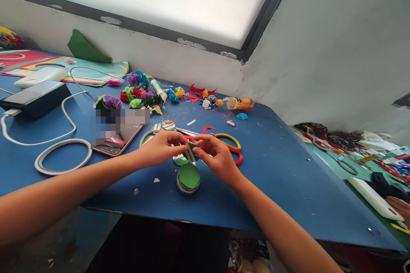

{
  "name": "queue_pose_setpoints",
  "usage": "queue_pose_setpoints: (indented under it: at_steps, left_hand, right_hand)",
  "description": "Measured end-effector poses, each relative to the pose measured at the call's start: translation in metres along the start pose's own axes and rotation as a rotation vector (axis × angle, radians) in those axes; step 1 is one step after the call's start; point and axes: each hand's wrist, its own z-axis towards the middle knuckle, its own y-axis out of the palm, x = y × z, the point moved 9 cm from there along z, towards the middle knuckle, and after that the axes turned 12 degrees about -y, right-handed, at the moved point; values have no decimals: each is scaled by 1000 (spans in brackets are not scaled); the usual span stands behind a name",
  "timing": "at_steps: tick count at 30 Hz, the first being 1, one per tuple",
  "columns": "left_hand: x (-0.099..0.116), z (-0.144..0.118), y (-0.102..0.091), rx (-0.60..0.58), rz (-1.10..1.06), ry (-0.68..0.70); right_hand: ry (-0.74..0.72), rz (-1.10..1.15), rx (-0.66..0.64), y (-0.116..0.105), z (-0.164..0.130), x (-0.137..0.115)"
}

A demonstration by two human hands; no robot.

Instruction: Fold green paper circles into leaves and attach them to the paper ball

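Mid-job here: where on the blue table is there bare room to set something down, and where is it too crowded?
Bare blue table lies right of the scissors, out to the right edge and below the bottle. A smaller patch lies between the white ring and the green disc stack. It is crowded around both hands and among the paper flowers by the wall.

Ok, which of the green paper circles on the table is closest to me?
The stack of green circles lying just below the left hand and right hand, nearest the table's front edge. The striped circles lie farther back.
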Motion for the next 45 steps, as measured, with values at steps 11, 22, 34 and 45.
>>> queue_pose_setpoints:
  at_steps: [11, 22, 34, 45]
  left_hand:
    - [10, -6, 1, 24, -37, 97]
    - [32, -22, 6, 162, 326, 444]
    - [38, -28, 11, 113, 408, 501]
    - [23, -14, 4, 66, 163, 260]
  right_hand:
    - [-117, -200, 67, -10, 4, -11]
    - [-158, -243, -47, 1, 2, -21]
    - [-58, -159, -122, 4, 0, -10]
    - [61, -113, 42, -10, 1, 5]
